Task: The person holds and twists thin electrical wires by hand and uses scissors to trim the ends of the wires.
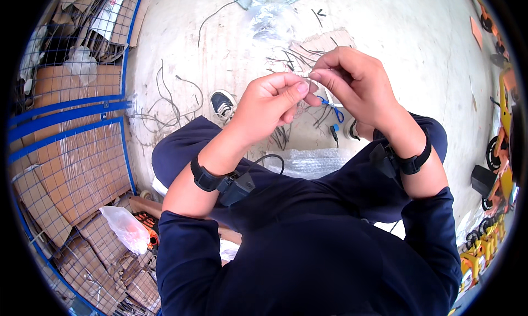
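Pale concrete floor (385, 35) is spreading out in front of a seated person in dark blue clothes, and it is lying strewn with loose black wire offcuts (170, 104) and a flattened piece of cardboard (324, 44). Along the person's left a blue wire-mesh cage (71, 123) is holding sheets of brown cardboard, and a pink plastic bag (129, 228) is lying at its foot. Yellow and orange parts (503, 145) are lining the right rim of the view.

Both hands are working together at chest height above the knees. The left hand (272, 104) is curling its fingers inward, the thumb pressing toward the forefinger on a small clear piece (304, 76), too small to make out further. The right hand (352, 79) is pinching the same piece from the other side with its fingertips closed together, so the two hands are touching at that point. A short blue tie (331, 107) is hanging just below the right hand. Each wrist is wearing a black strap, and a cable is running from the left one. One dark sneaker (223, 104) is showing on the floor beyond the left knee
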`<action>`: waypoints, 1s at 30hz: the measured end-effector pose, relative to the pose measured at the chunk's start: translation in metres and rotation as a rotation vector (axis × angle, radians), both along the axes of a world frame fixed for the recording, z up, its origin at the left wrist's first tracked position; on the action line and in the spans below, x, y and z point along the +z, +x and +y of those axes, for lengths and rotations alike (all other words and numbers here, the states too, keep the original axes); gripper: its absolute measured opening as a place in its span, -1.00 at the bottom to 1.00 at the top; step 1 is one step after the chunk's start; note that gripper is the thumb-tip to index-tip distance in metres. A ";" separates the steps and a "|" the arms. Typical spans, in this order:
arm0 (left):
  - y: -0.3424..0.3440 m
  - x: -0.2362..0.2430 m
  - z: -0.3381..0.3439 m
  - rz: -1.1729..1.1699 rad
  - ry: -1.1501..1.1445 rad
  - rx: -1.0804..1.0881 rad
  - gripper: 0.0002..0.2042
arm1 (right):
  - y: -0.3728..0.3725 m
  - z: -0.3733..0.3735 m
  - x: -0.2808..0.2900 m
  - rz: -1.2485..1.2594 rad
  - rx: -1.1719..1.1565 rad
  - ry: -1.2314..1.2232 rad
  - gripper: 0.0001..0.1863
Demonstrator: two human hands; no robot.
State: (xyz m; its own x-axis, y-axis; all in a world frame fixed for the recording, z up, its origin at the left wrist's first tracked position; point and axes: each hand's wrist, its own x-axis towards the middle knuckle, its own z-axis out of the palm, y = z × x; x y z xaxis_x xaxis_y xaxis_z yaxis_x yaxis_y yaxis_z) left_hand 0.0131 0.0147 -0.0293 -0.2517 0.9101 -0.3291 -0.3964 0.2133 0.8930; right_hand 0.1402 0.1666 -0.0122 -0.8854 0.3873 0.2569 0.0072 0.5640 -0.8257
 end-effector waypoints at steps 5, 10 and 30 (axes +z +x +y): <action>-0.001 -0.002 -0.002 -0.180 0.067 -0.108 -0.78 | -0.001 0.003 -0.006 0.001 -0.032 -0.083 -0.88; -0.014 0.002 -0.009 -0.474 0.229 0.012 -0.78 | 0.000 -0.001 -0.016 -0.067 -0.001 -0.159 -0.84; -0.003 0.016 -0.008 0.421 0.176 0.465 -0.79 | -0.003 -0.039 -0.007 0.006 0.397 0.058 -0.86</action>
State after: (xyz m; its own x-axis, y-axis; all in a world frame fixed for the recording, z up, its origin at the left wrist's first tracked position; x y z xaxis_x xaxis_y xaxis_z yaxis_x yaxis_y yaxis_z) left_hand 0.0100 0.0071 -0.0135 -0.7070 0.7067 0.0275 -0.0205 -0.0593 0.9980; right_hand 0.1376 0.1271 -0.0191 -0.9619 0.0004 0.2736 -0.2251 0.5674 -0.7921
